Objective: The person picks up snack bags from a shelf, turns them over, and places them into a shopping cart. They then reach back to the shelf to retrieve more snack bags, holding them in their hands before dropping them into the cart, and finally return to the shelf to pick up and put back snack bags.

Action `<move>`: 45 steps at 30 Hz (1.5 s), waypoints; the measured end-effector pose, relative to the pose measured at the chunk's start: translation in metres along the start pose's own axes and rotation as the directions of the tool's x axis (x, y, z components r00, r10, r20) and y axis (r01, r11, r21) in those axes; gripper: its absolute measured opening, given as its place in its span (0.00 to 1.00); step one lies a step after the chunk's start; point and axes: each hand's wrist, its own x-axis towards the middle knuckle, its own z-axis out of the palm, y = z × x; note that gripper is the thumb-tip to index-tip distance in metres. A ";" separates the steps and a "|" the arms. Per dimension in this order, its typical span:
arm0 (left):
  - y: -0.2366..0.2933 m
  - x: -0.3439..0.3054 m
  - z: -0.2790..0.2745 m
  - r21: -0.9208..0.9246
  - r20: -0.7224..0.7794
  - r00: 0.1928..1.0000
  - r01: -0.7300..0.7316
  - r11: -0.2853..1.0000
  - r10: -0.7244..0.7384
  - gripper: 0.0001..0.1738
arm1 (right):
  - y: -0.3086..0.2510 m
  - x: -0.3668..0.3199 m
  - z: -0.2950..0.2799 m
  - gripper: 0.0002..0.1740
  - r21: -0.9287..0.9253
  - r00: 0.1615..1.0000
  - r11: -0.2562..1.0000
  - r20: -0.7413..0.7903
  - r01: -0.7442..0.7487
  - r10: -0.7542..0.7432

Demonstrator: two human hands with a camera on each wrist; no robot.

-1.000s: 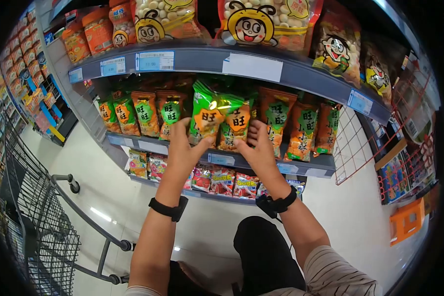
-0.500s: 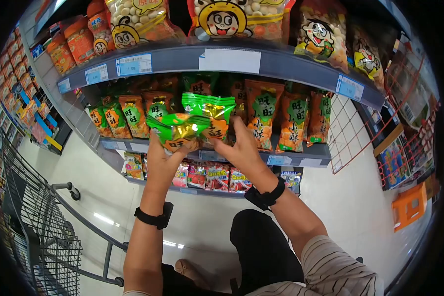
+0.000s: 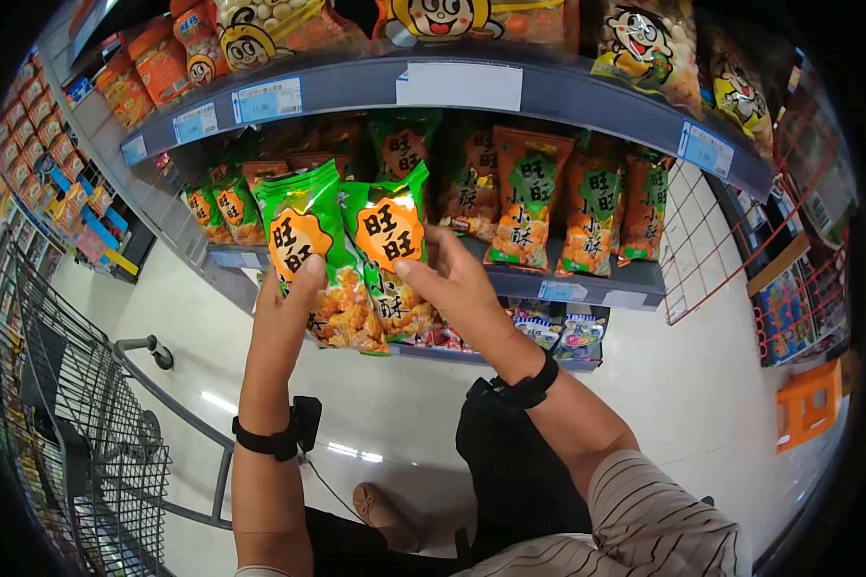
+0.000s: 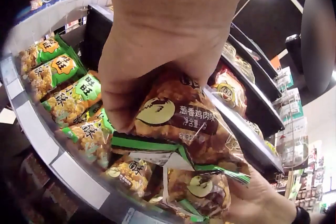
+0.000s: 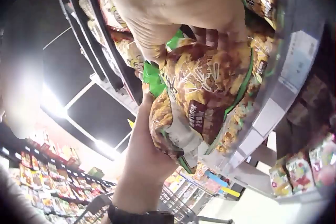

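Green foil fills the head view: my left grip (image 3: 293, 310) pinches the first bag (image 3: 303, 226) near its lower edge. My right grip (image 3: 452, 288) pinches the second bag (image 3: 387, 231), which touches the first at its 3 o'clock. Both are held clear of the shelf (image 3: 558, 286).

Left wrist view: my fingers curl round the first bag (image 4: 178, 121).

Right wrist view: thumb and fingers clamp the second bag (image 5: 220, 71).

I judge both bags picked; neither lies in the cart (image 3: 77, 433) at 8 o'clock yet.

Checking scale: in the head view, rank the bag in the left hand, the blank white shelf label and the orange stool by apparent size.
1. Bag: largest, helped by nearness to the camera.
2. Label and stool: about alike, so unranked.
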 end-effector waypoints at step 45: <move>0.000 -0.033 0.019 0.123 0.081 0.987 0.127 0.984 -0.138 0.36 | 0.035 -0.072 0.006 0.34 0.771 0.829 0.336 0.425 -0.542 0.363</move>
